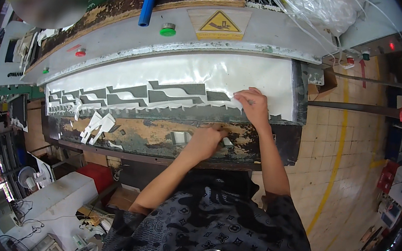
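Loose white pieces (107, 122): down at 9 o'clock, could slide off if brushed.
White sheet (261, 73): spanning 9 to 2 o'clock, might tear if tugged.
Left hand (204, 142): curled near centre, can't tell if gripping.
Right hand (254, 105): 2 o'clock, bent over cut edge, can't tell either.

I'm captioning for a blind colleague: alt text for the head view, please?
A person's right hand is at the right end of a row of angular cut-outs in a white sheet; the left hand is over the worn ledge in front. Loose white pieces lie farther left; behind is a grey panel with a yellow warning sign.
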A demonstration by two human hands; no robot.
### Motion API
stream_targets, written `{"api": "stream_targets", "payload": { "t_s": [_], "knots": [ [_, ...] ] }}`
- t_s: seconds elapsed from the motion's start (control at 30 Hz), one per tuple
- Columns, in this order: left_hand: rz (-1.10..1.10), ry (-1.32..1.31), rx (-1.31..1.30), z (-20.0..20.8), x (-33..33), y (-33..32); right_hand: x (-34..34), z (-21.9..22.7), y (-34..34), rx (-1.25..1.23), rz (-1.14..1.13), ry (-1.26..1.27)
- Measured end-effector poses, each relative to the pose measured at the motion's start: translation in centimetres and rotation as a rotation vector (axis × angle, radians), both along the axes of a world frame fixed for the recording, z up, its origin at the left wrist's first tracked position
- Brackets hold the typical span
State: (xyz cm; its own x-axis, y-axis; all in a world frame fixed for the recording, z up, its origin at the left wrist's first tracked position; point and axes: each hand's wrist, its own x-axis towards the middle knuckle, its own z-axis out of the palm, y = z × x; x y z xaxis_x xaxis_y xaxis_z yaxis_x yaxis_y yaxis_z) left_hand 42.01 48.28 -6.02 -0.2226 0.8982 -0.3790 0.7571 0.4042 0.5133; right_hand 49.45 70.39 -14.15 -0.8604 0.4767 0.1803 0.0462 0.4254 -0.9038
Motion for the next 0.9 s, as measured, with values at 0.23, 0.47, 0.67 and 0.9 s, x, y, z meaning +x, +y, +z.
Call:
{"api": "stream_targets", "payload": {
  "t_s": [0.23,0.47,0.67,0.9],
  "knots": [
    [0.242,0.154,0.408,-2.2,-0.5,3.7,0.0,-1.3,1.5,-0.299,-0.105,-0.04],
    [0.327,0.179,0.326,-5.3,-0.1,1.3,-0.9,1.8,-0.1,0.27,0.112,-0.36],
    [0.252,0.26,0.243,-5.8,0.7,1.1,-2.4,0.6,0.3,0.301,0.281,-0.392],
    [0.237,0.295,0.178,-6.2,0.9,1.0,-2.6,-1.1,0.0,-0.076,-0.05,-0.16]
  ]
}}
